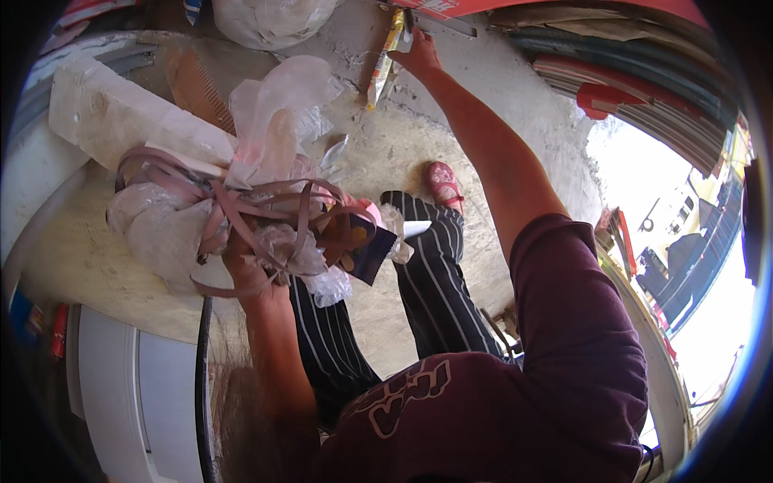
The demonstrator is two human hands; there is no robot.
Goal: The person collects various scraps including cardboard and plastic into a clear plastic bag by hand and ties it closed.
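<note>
My left hand [256, 272] is closed round a loose bundle of pinkish-brown plastic strapping [236, 211]. Crumpled clear plastic bags [278, 121] and a dark blue wrapper [374, 248] are bunched with the straps. Part of the hand is hidden by the loops. At the far end of its reach, my right hand [420, 56] has thumb and fingers apart, beside a long yellow wrapper [385, 60] lying on the floor. Its thumb is close to the wrapper; whether they touch, I cannot tell.
A white foam block [141, 113] lies at the left, beside a brown comb-edged piece [199, 90]. A bulging plastic bag [274, 20] sits at the back. Stacked sheets [636, 97] stand at the right, near a bright opening. A pale cabinet panel [165, 378] is at lower left.
</note>
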